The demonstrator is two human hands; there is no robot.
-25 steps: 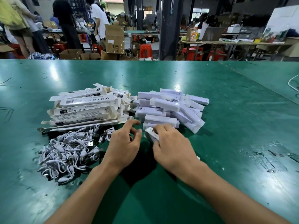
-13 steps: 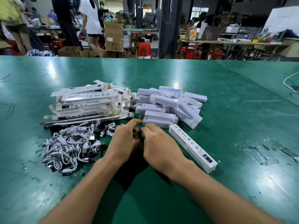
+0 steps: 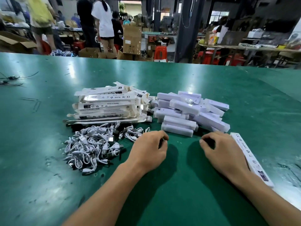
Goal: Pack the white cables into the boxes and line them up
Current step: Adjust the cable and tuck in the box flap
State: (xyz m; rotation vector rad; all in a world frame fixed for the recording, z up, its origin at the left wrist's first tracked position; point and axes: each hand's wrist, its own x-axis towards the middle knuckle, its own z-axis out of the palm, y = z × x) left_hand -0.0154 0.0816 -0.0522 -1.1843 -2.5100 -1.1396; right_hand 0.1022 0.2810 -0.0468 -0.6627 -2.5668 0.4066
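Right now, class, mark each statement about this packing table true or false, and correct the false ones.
1. The cable pile lies left of the left hand. True.
2. The right hand grips a printed box. False: it holds nothing; the printed box lies on the table beside it.
3. The flat printed boxes are stacked beyond the cable pile. True.
4. The table is red. False: it is green.

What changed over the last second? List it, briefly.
The right hand laid the printed box down at its right and let go. Both hands then drew apart; the left hand now holds nothing either. The cable pile, flat box stack and white wrapped pieces stayed put.
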